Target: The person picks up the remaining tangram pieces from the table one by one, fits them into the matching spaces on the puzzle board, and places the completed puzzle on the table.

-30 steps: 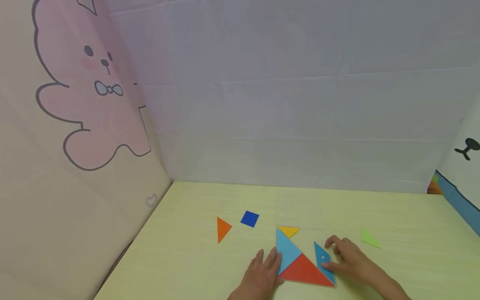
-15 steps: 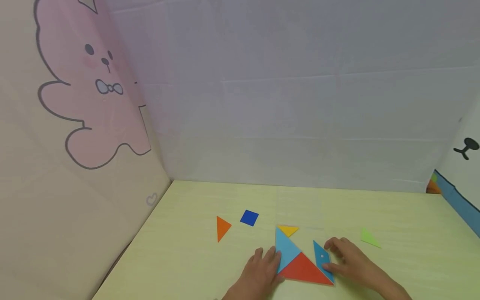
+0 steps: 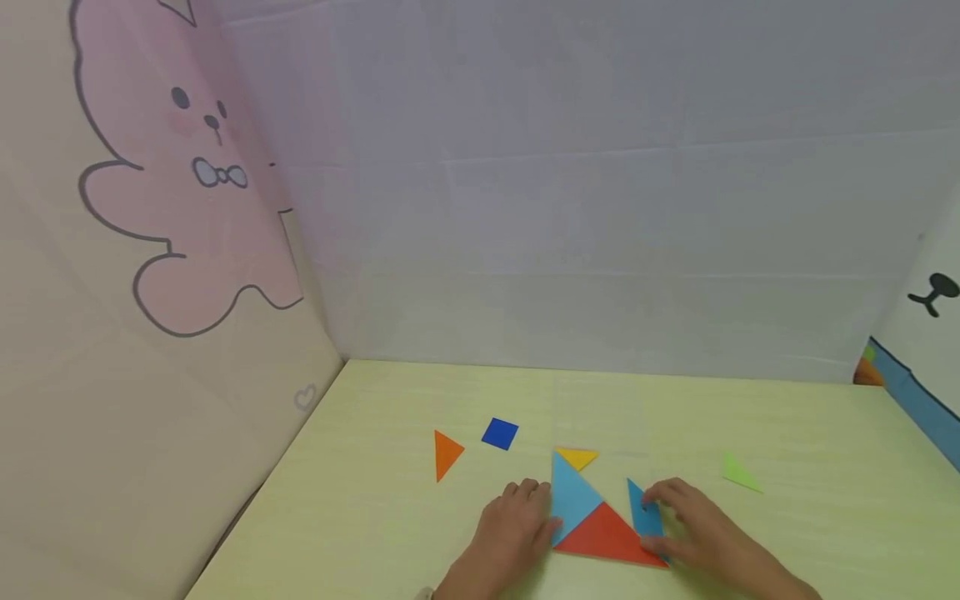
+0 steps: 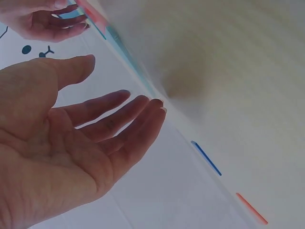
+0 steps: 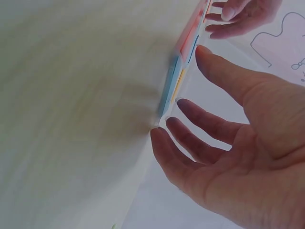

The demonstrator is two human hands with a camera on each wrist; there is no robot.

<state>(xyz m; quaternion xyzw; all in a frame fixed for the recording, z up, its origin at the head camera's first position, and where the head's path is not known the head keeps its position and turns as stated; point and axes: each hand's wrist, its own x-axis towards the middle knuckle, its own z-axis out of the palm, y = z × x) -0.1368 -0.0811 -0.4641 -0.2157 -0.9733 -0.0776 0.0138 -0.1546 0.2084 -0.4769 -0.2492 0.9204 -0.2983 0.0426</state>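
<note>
Shifted: my right hand [image 3: 697,531], forefinger moved from edge onto the face of the blue parallelogram [image 3: 646,523]; fingers loose, ungripped, well placed, I judge, for steering. My left hand [image 3: 512,518]: relaxed, thumb beside the light-blue triangle [image 3: 573,493]. Parallelogram's lower tip: near the red triangle [image 3: 602,536].

Tabletop [image 3: 360,500]: smooth, low in sheen, streaked like pale wood; possibly laminate, though the wrist views are too blurred to settle it.
Light blue triangle [image 3: 573,493]: smooth, plastic-looking, evenly coloured.
Red triangle [image 3: 606,535]: the same smooth plastic look.
Blue parallelogram [image 3: 649,523]: smooth, plastic-looking.
Dark blue square [image 3: 500,434]: flat, plain, matt from above.
Orange triangle [image 3: 447,456]: likewise matt.
Back sheet [image 3: 562,208]: matt cloth, creased along fold lines.
Left sheet [image 3: 45,400]: matt, printed cloth.
</note>
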